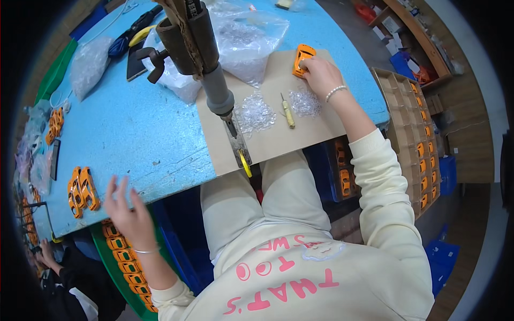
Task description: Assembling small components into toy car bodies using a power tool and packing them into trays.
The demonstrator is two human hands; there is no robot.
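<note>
My right hand (322, 77) is closed on an orange toy car body (303, 58) over the far right of a brown cardboard sheet (214, 144). Over the table's left front edge hovers my left hand (128, 211), its fingers spread and nothing in them, slightly blurred. Beside it, several orange toy car bodies (81, 190) lie together on the blue table. Two piles of small clear plastic parts, a larger one (257, 111) and a smaller one (306, 102), rest on the cardboard. Between them lies a yellow-handled, thin-tipped tool (288, 111).
A press-like machine head (195, 48) hangs above the cardboard, over a metal fixture with a yellow piece (245, 163). Clear plastic bags (246, 40) sit behind. Car bodies fill a green bin (110, 262) at lower left and a divided box (399, 112) at right. Another person's hand (48, 257) is far left.
</note>
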